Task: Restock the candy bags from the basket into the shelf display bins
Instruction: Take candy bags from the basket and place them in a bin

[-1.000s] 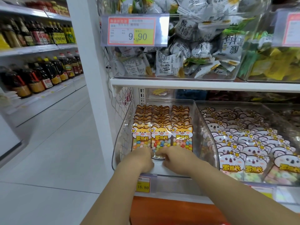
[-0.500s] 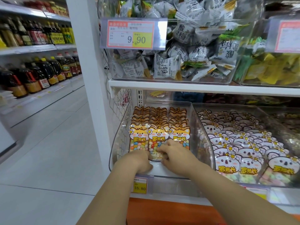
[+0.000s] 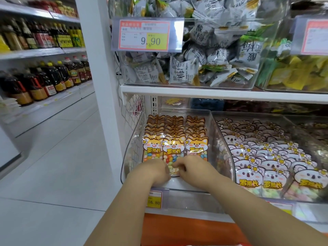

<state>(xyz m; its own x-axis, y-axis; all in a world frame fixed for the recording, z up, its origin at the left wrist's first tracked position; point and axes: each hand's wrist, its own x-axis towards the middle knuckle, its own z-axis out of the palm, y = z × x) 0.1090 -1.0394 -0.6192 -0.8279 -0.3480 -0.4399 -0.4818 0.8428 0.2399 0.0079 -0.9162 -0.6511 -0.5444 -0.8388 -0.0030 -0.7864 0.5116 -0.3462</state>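
A clear plastic display bin (image 3: pixel 127 153) on the lower shelf holds three rows of orange fox-print candy bags (image 3: pixel 174 132) filled with coloured beans. My left hand (image 3: pixel 154 172) and my right hand (image 3: pixel 192 172) are both inside the bin's front. Together they pinch the bottom edge of the front bag of the middle row (image 3: pixel 173 153), which lies flat against the rows. The bag's lower end is hidden by my fingers. No basket is in view.
To the right stands a second bin (image 3: pixel 218 132) of koala-print candy bags. The shelf above carries bins of grey wrapped plum sweets (image 3: pixel 188 71) and yellow packets. A price tag (image 3: pixel 154 199) hangs below. Oil bottles (image 3: pixel 53 77) line the aisle's left shelves.
Both hands stay at the front of the bin; my fingers have shifted slightly on the middle front bag. The view has tilted a little.
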